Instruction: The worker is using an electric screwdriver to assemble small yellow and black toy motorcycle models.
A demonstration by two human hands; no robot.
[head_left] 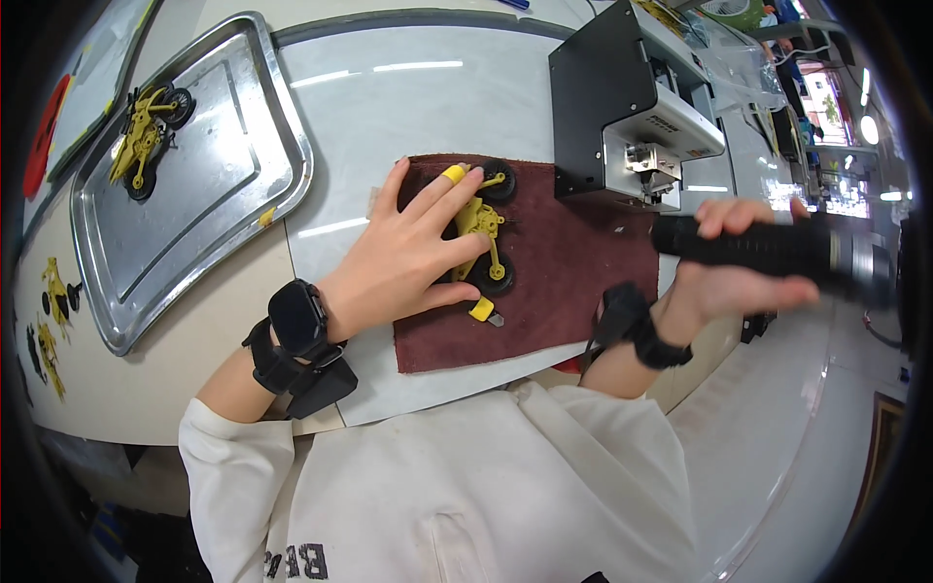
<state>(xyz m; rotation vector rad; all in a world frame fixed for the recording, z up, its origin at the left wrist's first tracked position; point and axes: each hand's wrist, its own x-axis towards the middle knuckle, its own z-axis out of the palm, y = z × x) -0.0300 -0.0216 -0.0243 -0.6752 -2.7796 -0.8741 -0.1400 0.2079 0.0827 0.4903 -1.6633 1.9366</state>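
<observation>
A yellow toy motorcycle [494, 233] with black wheels lies on a maroon cloth [564, 282]. My left hand [418, 238] rests over its left side, fingers spread and touching it, hiding part of its body. A yellow band wraps one fingertip. By the thumb is a small yellow piece with a grey tip [483, 311]. My right hand [729, 262], off to the right of the cloth, is closed around a black cylindrical electric screwdriver [758, 245] with a silvery end. That tool is held roughly level and is blurred by motion.
A black-and-silver screw feeder [622, 107] stands at the cloth's far right corner. On the left, a metal tray [219, 185] holds another yellow motorcycle [146, 146]. More yellow toy parts [56, 291] lie at the table's left edge.
</observation>
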